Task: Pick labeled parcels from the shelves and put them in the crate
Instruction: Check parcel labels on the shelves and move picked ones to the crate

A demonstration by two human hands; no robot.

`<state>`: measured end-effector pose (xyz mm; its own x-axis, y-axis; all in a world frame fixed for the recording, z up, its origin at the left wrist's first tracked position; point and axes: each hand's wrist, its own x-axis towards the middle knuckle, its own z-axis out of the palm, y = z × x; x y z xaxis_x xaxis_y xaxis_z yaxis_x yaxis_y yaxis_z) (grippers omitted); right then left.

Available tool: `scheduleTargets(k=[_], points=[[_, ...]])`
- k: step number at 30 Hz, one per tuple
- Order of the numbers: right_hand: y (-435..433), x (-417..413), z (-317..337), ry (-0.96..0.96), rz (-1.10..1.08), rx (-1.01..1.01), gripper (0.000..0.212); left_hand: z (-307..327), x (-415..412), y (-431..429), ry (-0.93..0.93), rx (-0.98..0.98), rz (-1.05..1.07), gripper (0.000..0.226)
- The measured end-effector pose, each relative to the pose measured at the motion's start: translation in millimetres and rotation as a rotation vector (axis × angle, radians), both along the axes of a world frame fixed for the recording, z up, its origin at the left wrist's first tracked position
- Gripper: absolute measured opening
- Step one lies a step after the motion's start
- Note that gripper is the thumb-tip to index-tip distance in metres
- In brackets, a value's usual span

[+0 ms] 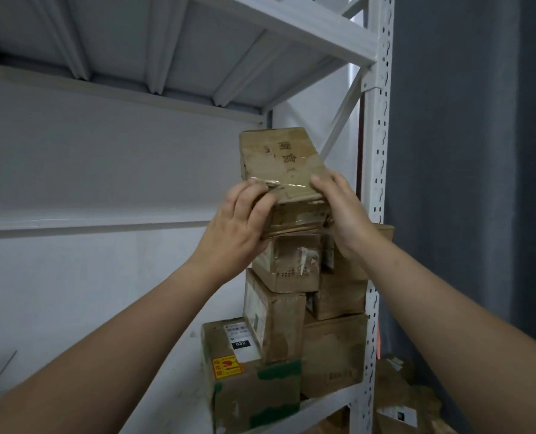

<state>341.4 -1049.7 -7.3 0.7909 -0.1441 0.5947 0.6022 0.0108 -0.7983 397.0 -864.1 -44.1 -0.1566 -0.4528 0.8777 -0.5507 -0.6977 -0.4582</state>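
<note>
Head view looks up along two bare forearms that reach from the bottom corners toward a stack at the right end of a white rack. The left hand (240, 220) grips the near left corner of a taped cardboard parcel (284, 158), its fingers (254, 195) curled over the top edge and the thumb down the side. The right hand (343, 211) clasps the near right corner, with fingertips on the top face. The parcel is tilted, far end raised, with dark printed characters and glossy clear tape on its upper face; its near bottom edge sits at the top of the stack, though whether it touches the box beneath cannot be told. Directly under it lies a small taped box (291, 261), which rests on a box standing on end (273, 321). Lowest and nearest is a green-taped parcel (244, 380) with a white label reading 032 and a yellow sticker. To its right sits a large plain carton (332, 355) with another brown box (342, 292) on top. A perforated upright post (376, 151) frames the stack, the ribbed underside of the upper shelf (166, 51) spans overhead, and a dark grey wall (464, 151) stands beyond.
</note>
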Motion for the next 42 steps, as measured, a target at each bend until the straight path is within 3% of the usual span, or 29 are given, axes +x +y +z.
scheduleTargets(k=[2,3,5,8,11,14,17,24,27,33,38,42], points=[[9.7,0.4,-3.5,-0.048,-0.043,-0.01,0.045,-0.7,-9.3,9.8,0.164,-0.002,-0.033,0.069],[15.0,-0.4,-6.7,-0.092,-0.133,-0.077,0.05,0.7,-19.2,13.2,0.333,-0.044,-0.094,0.069],[28.3,-5.6,-14.9,-0.208,-0.327,-0.247,0.063,5.4,-38.3,17.8,0.748,-0.226,-0.313,0.071],[55.2,-15.9,-31.1,-0.388,-0.555,-0.562,0.082,19.2,-57.2,25.6,1.186,-0.583,-0.653,0.085],[83.8,-22.2,-45.5,-0.47,-0.595,-0.762,0.09,22.9,-64.7,40.9,1.415,-0.726,-0.888,0.095],[98.9,-29.2,-54.9,-0.517,-0.406,-0.753,0.08,10.4,-65.0,59.3,1.346,-0.766,-0.99,0.083],[113.4,-40.4,-61.1,-0.492,-0.187,-0.687,0.065,0.2,-68.3,79.9,1.255,-0.873,-0.986,0.087],[136.2,-32.8,-67.9,-0.361,-0.087,-0.479,0.055,-6.9,-93.9,104.0,0.951,-0.817,-0.781,0.064],[141.1,-36.4,-67.9,-0.308,0.025,-0.332,0.051,-9.6,-95.5,114.0,0.914,-0.805,-0.77,0.049],[140.6,-33.6,-72.3,-0.291,0.055,-0.315,0.053,-15.8,-94.8,116.9,0.9,-0.777,-0.745,0.038],[133.7,-34.5,-73.1,-0.324,0.021,-0.336,0.053,-17.3,-97.4,109.2,0.905,-0.78,-0.753,0.045],[132.7,-40.4,-79.3,-0.448,-0.155,-0.61,0.055,-19.1,-100.3,99.7,0.988,-0.791,-0.703,0.096]])
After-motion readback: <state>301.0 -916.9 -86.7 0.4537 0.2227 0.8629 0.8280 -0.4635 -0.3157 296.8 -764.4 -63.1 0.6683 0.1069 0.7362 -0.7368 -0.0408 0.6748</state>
